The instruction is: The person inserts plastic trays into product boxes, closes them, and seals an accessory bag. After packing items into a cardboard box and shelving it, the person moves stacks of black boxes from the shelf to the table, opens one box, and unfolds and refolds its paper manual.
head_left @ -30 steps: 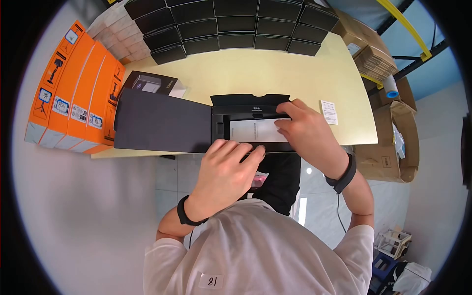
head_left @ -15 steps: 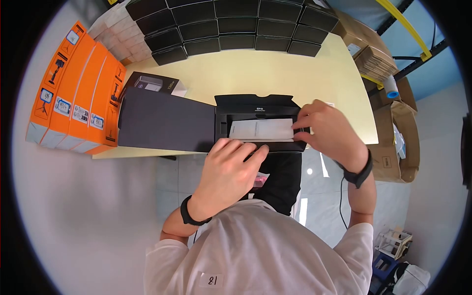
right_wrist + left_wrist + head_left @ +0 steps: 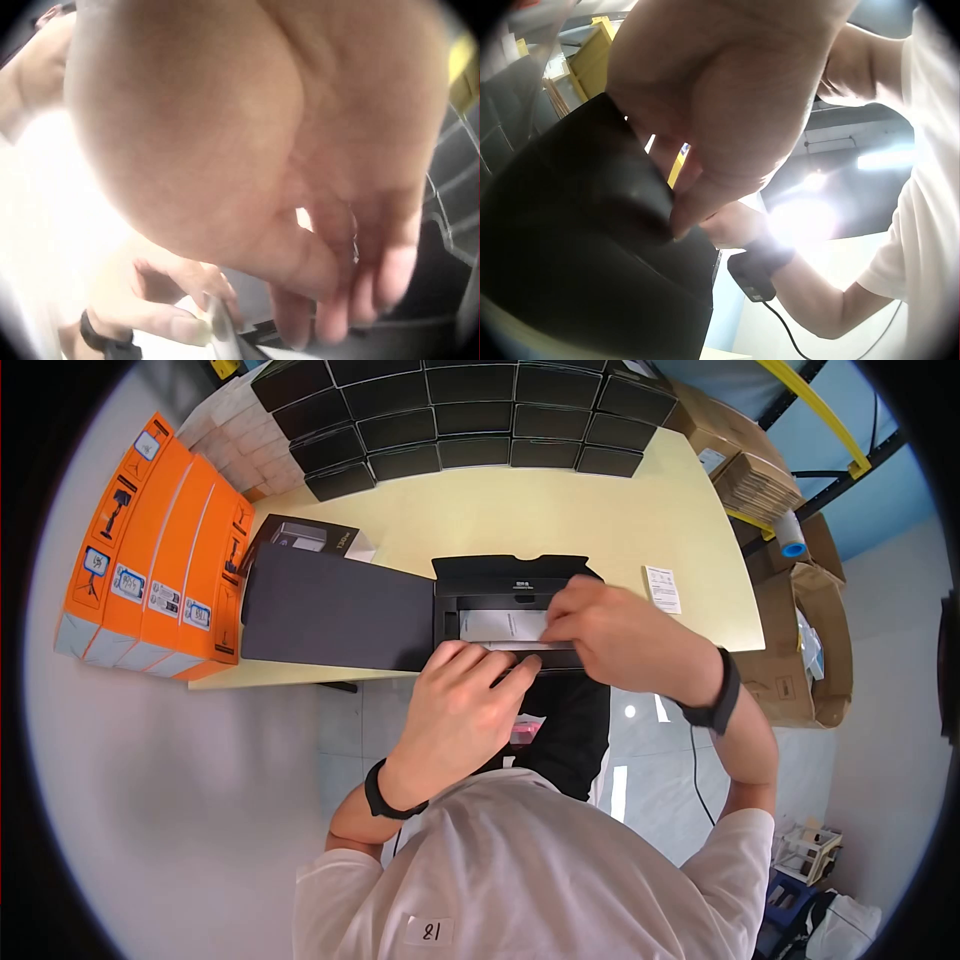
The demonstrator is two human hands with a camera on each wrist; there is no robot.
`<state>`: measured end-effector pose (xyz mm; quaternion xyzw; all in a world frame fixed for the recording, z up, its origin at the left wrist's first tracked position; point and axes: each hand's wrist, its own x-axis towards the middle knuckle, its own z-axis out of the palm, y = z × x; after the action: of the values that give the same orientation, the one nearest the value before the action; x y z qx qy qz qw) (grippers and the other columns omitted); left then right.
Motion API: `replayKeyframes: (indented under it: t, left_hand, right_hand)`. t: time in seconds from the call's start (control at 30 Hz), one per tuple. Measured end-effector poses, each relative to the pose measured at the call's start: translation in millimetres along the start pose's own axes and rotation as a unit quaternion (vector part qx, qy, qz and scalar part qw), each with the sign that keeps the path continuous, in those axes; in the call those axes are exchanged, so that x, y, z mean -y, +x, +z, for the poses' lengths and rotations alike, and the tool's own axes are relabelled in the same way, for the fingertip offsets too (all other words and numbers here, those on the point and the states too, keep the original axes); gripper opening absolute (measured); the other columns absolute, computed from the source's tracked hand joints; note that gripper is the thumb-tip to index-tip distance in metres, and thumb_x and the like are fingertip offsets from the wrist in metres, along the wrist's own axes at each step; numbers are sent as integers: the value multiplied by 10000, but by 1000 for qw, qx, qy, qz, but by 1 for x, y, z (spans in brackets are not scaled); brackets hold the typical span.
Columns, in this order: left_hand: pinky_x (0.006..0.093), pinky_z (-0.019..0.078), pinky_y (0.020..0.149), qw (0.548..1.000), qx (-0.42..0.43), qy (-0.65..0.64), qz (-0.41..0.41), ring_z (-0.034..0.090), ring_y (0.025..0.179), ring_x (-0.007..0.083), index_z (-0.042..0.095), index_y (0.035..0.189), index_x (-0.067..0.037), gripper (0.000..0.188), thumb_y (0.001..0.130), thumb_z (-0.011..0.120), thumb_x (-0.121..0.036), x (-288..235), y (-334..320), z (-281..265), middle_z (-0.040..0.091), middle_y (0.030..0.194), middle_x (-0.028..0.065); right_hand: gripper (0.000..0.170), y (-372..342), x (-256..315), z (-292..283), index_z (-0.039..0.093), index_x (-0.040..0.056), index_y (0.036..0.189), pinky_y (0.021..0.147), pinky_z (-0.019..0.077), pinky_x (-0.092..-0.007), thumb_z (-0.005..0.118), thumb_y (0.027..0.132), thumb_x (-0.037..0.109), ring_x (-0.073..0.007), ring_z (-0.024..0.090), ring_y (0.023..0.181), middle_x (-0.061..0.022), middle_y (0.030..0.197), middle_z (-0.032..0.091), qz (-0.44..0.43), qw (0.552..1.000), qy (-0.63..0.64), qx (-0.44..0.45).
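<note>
A black box [image 3: 447, 600] lies unfolded at the table's front edge, its wide lid panel [image 3: 340, 610] spread to the left. White paper [image 3: 488, 624] with small print lies inside it. My left hand [image 3: 462, 705] grips the near wall, thumb and fingers on either side of it; the left wrist view shows the thumb [image 3: 690, 206] against the black side. Over the right end of the paper is my right hand [image 3: 625, 632], its fingertips touching the sheet and hiding that end. In the right wrist view its fingers [image 3: 330, 315] point down, fairly straight.
Stacked black boxes [image 3: 470, 415] line the table's back. Orange cartons [image 3: 150, 560] stand at the left, beside a printed black box [image 3: 305, 536]. A small white card [image 3: 662, 590] lies on the right of the table [image 3: 560, 510]. Brown cardboard boxes [image 3: 825, 650] stand beyond its right edge.
My right hand moved right to the paper's end, then back left over it. The paper shifted right with the hand and now sits lower in the box. My left hand stayed on the near wall.
</note>
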<state>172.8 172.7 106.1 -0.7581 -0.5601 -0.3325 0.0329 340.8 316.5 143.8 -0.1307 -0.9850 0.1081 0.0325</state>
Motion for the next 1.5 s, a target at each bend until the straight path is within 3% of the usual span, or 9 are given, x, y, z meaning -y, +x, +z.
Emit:
replayKeyframes:
  t: [0.13, 0.27, 0.67, 0.87, 0.93, 1.03, 1.2, 1.43, 1.5]
  left_hand:
    - [341, 452, 727, 1000, -1, -2, 3, 580, 735, 231, 675, 959, -66, 190, 770, 690, -50, -1, 0, 0, 612, 804, 38]
    - [345, 450, 730, 1000, -4, 1, 12, 581, 737, 235, 671, 943, -63, 162, 782, 678, -49, 0, -2, 2, 614, 806, 42]
    - [349, 437, 731, 1000, 4, 13, -1, 559, 720, 237, 672, 900, -61, 123, 778, 687, -57, -2, 4, 0, 583, 761, 48]
    - [362, 442, 762, 1000, 8, -1, -11, 575, 742, 237, 686, 944, -59, 159, 785, 687, -55, -2, 6, -1, 621, 802, 52]
    - [363, 447, 781, 1000, -3, -11, -4, 588, 754, 235, 692, 959, -58, 178, 781, 694, -52, 0, 4, 0, 642, 825, 52]
    - [362, 450, 788, 1000, -5, -15, -6, 594, 752, 232, 694, 949, -57, 173, 776, 702, -53, 0, 5, 1, 652, 832, 51]
    - [369, 452, 794, 1000, -3, -10, -10, 596, 751, 233, 695, 942, -59, 165, 777, 704, -58, 0, 4, 0, 652, 827, 53]
    - [390, 453, 846, 1000, -9, -15, -12, 605, 775, 239, 693, 944, -62, 186, 761, 728, -72, 2, 11, 1, 652, 829, 59]
    - [403, 456, 854, 998, -56, -23, -7, 612, 792, 248, 694, 948, -61, 212, 742, 743, -67, -1, 20, -3, 654, 832, 65]
  right_hand:
    - [296, 24, -6, -1, 666, 15, 1083, 893, 466, -410, 470, 867, 67, -340, 585, 1046, -149, 1124, 659, 38, 964, 139, 223]
    - [345, 37, -4, 5, 615, 11, 1181, 958, 438, -407, 418, 937, 155, -355, 564, 1113, -158, 1184, 641, -59, 953, 21, 298]
    - [606, 37, -9, 16, 662, 40, 1143, 998, 413, -411, 299, 1002, 504, -380, 546, 1161, -226, 1160, 638, 68, 926, 301, 215]
    - [220, -25, -22, -30, 686, -16, 1015, 721, 513, -323, 634, 912, 171, -257, 667, 846, -156, 988, 691, 177, 917, 333, -132]
    - [269, -39, -48, -23, 692, -21, 937, 699, 504, -321, 662, 891, 243, -249, 663, 794, -153, 912, 690, 383, 888, 170, -188]
    - [371, -74, -107, 35, 682, -24, 877, 677, 503, -317, 734, 818, 339, -249, 653, 736, -154, 825, 673, 418, 879, -46, -226]
    - [493, -88, -115, 42, 645, -44, 791, 634, 504, -339, 839, 647, 386, -258, 630, 671, -163, 748, 643, 511, 839, 91, -164]
    - [338, -89, -106, 53, 644, -41, 867, 613, 504, -294, 817, 706, 201, -185, 642, 673, -129, 748, 666, 459, 824, 184, -276]
    - [282, -80, -84, 43, 650, -65, 944, 619, 501, -250, 763, 804, 152, -137, 649, 687, -116, 813, 695, 418, 752, 378, -343]
